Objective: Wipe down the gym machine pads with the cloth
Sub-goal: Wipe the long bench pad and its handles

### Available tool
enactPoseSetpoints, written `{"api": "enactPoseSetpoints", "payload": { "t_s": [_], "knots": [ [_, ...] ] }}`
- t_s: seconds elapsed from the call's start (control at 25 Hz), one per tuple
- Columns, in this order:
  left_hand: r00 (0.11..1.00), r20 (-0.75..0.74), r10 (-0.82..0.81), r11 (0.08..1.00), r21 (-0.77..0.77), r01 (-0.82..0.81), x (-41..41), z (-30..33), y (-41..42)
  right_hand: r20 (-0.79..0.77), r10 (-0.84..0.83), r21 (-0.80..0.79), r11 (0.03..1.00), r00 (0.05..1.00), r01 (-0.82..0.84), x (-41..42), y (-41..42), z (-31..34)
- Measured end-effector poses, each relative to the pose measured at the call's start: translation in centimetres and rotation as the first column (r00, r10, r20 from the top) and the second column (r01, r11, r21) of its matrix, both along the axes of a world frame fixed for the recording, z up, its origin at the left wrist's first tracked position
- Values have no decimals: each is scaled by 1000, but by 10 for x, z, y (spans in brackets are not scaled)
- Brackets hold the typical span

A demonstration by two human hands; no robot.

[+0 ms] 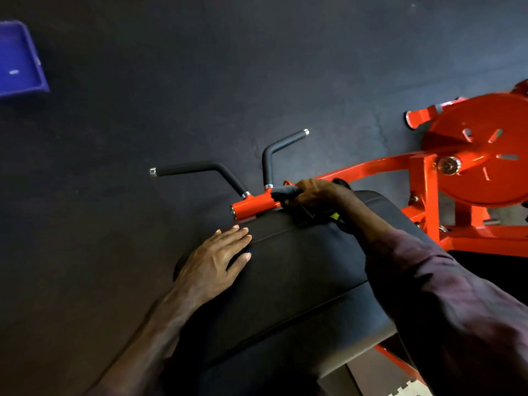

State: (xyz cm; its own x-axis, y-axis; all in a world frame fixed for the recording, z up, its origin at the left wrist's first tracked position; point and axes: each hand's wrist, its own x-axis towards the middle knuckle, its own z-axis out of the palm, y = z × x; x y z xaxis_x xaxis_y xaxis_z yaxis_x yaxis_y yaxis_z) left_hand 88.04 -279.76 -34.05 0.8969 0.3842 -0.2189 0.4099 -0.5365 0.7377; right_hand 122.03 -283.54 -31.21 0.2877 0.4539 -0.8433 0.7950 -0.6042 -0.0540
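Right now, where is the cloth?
In the head view, the dark cloth is bunched in the right hand, pressed against the orange bar just beyond the black pad.

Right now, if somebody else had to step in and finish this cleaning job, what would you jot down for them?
Left hand: flat and open on the black pad, near its left edge, holding nothing.
Right hand: closed around the dark cloth, pressing it against the orange bar at the pad's far edge, just below the two black handles.
Blue tray: on the floor, far left, away from the work.
Done: cannot tell from one picture which parts have been wiped.
Left: run the cloth over the whole pad top, then any other pads on the machine.
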Motion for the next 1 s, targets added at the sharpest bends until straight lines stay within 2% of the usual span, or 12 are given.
{"api": "enactPoseSetpoints", "payload": {
  "t_s": [0.2,0.36,0.52,0.72,0.84,1.0],
  "knots": [
    [989,87,118,992,-45,-114,-46,-7,9,-122,190,16,982,974,-189,-124,58,-10],
    [930,190,316,944,-166,-286,-90,-7,10,-170,235,24,972,957,-234,-180,74,-18],
    [861,174,479,868,-241,-434,-134,1,13,-175,258,87,965,950,-246,-228,78,-11],
    [776,154,612,788,-203,-582,-174,27,18,-179,320,227,934,930,-277,-277,65,15],
    [817,66,573,812,-180,-555,-191,45,38,-176,278,331,920,944,-209,-277,52,46],
    [935,-131,330,942,-23,-336,-185,68,95,-71,186,476,870,980,-131,-255,36,93]
  ]
}}
